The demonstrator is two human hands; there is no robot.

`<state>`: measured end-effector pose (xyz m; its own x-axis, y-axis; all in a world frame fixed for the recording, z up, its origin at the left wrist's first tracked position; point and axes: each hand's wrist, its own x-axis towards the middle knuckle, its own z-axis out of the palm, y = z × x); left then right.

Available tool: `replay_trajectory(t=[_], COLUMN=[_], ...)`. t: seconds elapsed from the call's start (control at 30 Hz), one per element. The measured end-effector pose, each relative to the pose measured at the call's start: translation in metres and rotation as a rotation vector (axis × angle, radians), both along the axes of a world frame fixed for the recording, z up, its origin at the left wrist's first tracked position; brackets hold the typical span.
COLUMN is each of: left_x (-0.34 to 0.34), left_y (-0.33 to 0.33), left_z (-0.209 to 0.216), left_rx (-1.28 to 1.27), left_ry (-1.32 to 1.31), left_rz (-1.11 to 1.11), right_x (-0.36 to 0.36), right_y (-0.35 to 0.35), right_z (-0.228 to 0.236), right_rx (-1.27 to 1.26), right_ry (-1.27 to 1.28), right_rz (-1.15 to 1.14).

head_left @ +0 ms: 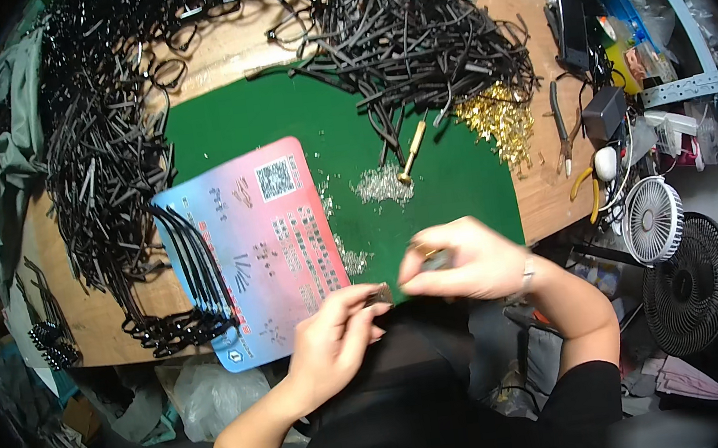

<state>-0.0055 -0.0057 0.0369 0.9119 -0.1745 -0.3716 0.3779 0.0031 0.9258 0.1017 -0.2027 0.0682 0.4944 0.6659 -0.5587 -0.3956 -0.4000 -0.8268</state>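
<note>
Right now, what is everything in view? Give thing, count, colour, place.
Wooden table: one, brown, upper middle.
Mat: one, green, on the table.
Printed sheet: one, pink and blue, mat's left.
Thin strips: many, black, heaped left and upper right; several along the sheet's left.
Metal bits: many, silver, mainly mid-mat.
Small pieces: many, gold, mat's upper right.
Slim tool: one, gold, beside the metal bits.
Plier-like tools: two, dark and yellow-handled, right of mat.
Fans: two, white and black, far right.
Other clutter: uncountable, mixed, around the edges.
Left hand: one, bare, sheet's lower right, pinching a small dark item.
Right hand: one, bare, mat's lower right, gripping a gold-and-grey item.
</note>
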Motion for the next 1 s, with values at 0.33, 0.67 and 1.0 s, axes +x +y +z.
replay_trajectory(t=[0.33,0.67,1.0], left_x=[-0.002,-0.007,-0.001], left_y=[0.007,0.014,0.004], left_z=[0.003,-0.007,-0.014], left_rx=[0.095,-0.02,0.081], left_ry=[-0.117,-0.043,-0.107], left_rz=[-0.073,-0.238,-0.165], right_x=[0.0,-0.007,-0.034], right_y=[0.023,0.019,0.018], right_z=[-0.023,-0.033,-0.049], right_rx=[0.037,0.086,-0.139], right_ry=[0.216,0.328,-0.558], right_rz=[0.069,0.135,0.102])
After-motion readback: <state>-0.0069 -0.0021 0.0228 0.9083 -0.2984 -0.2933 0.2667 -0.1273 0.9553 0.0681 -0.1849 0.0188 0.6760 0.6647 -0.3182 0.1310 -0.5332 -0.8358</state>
